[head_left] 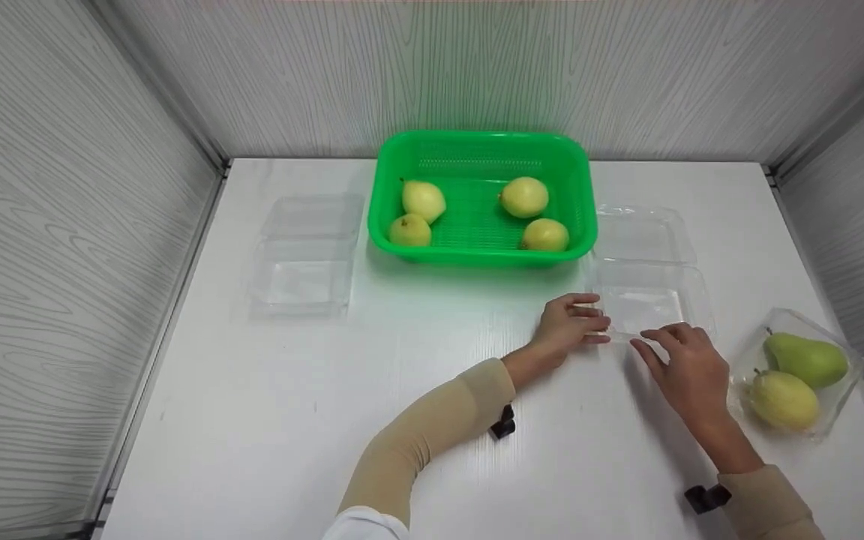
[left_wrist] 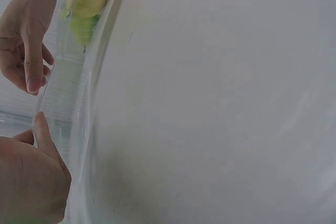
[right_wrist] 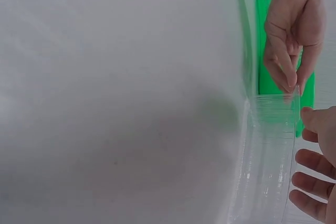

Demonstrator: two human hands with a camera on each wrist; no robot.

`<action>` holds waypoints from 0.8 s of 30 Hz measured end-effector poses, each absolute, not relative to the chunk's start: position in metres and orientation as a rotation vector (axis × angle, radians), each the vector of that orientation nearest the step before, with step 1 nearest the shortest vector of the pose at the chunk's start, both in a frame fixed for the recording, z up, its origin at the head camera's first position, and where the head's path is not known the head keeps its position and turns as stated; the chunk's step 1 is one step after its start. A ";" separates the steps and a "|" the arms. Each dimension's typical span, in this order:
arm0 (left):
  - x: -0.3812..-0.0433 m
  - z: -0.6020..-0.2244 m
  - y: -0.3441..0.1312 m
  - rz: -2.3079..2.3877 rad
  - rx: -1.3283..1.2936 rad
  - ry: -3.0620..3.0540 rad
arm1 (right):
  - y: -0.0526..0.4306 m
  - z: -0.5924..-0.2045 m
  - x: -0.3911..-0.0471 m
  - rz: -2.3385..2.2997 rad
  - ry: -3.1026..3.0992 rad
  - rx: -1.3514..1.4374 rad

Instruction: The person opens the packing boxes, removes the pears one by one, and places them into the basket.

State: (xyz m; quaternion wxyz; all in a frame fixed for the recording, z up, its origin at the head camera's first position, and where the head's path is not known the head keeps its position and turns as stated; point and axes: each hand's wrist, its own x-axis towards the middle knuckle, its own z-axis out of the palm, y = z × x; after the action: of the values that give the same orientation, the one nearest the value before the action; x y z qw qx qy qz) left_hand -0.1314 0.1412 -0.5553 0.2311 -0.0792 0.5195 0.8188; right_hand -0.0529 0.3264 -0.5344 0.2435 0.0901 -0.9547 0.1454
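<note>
A clear plastic clamshell box lies unfolded on the right of the table, its lid half toward the back. My left hand pinches the near left corner of its rim between thumb and fingers. Across from it, my right hand has thumb and forefinger close to the front rim. In the right wrist view the right fingers are spread apart alongside the box wall. The left wrist view shows the left thumb against the thin rim.
Behind stands a green basket with several yellow pears. Another unfolded clear box lies left of it. At far right, a clear box holds a green pear and a yellow pear. Walls enclose the table's back and sides.
</note>
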 end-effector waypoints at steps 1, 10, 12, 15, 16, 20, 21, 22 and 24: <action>-0.132 -0.556 0.142 2.253 -0.220 1.427 | 0.326 -0.535 -0.053 0.393 -2.607 0.236; -0.130 -0.552 0.141 2.212 -0.187 1.550 | 0.322 -0.540 -0.054 0.346 -2.574 0.196; -0.129 -0.549 0.138 2.164 -0.157 1.683 | 0.322 -0.541 -0.055 0.344 -2.565 0.193; -0.129 -0.544 0.132 2.057 -0.091 1.936 | 0.322 -0.541 -0.057 0.359 -2.564 0.180; -0.130 -0.542 0.129 2.022 -0.070 2.015 | 0.322 -0.541 -0.058 0.364 -2.568 0.175; -0.135 -0.535 0.116 1.895 -0.003 2.263 | 0.323 -0.540 -0.061 0.380 -2.575 0.157; -0.136 -0.534 0.112 1.877 0.009 2.300 | 0.323 -0.540 -0.062 0.381 -2.576 0.154; -0.137 -0.533 0.108 1.865 0.020 2.328 | 0.323 -0.540 -0.063 0.381 -2.577 0.151; -0.139 -0.530 0.099 1.842 0.063 2.376 | 0.324 -0.540 -0.065 0.388 -2.580 0.142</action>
State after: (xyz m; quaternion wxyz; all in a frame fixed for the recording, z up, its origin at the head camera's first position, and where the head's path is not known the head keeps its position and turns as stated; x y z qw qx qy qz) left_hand -0.1389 0.0989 -0.5296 0.0671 0.0209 0.7883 0.6112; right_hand -0.0652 0.3240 -0.5400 0.2613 0.0525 -0.9531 0.1432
